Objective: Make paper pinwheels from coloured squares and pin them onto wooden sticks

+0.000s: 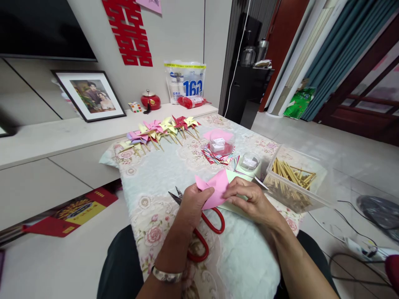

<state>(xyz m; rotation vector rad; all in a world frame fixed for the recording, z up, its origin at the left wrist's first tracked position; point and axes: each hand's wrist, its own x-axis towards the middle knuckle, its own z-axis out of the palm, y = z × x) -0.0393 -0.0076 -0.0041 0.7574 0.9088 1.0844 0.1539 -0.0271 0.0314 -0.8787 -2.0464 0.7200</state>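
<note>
With a silvery bracelet (167,275) circling the left forearm (175,251), the left hand (193,204) is gripping smooth, curved pink paper (218,187) above quilted floral cloth (246,245) while the right hand (249,195) is pinching its edge, that left hand is partly hiding red-handled scissors (222,222), and a clear plastic box (322,199) is holding thin sticks (291,174) nearby.

Pink paper (220,186) at five o'clock, red-handled scissors (211,227) at six, pale rose-patterned tablecloth (140,185), teal curtain (346,58) at two
</note>
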